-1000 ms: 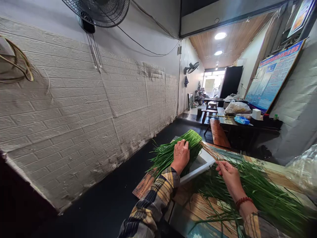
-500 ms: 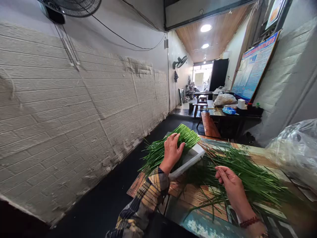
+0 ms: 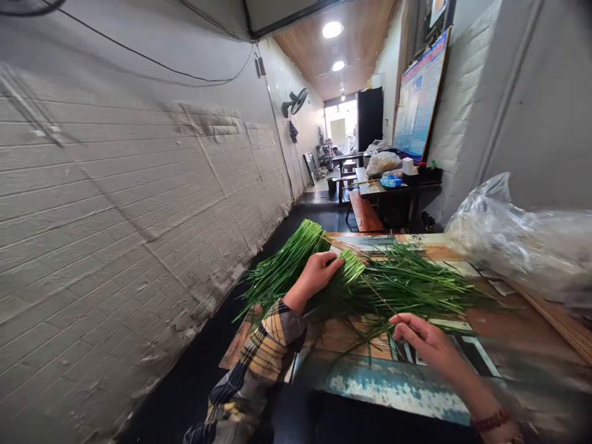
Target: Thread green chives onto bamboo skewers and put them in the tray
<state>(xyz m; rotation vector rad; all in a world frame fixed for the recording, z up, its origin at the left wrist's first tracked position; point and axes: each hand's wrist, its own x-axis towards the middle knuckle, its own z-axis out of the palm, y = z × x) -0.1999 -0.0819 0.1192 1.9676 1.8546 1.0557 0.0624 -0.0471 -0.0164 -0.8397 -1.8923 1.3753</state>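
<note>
My left hand (image 3: 319, 274) is closed around a small bunch of garlic chives (image 3: 351, 266), its pale cut ends facing up and right. A thin skewer (image 3: 379, 293) slants from beside those cut ends down to my right hand (image 3: 419, 333), which pinches it between thumb and fingers. Whether the tip has entered the stalks I cannot tell. Left of the bunch lies a larger row of chives (image 3: 291, 256), ends aligned, with several skewers (image 3: 345, 243) sticking out of it to the right. Loose chives (image 3: 425, 287) spread over the table behind my right hand.
The table (image 3: 370, 382) has a worn, multicoloured plank pattern. At right stand a large clear plastic bag (image 3: 513, 237) and a bundle of long thin sticks (image 3: 555, 314). Beyond are a wooden bench (image 3: 365, 213) and another table with bags. A brick-patterned wall (image 3: 139, 246) runs along the left.
My left hand has gone from lying open over the chive row to gripping a separate small bunch. My right hand still pinches a skewer, now near that bunch. The view has turned right.
</note>
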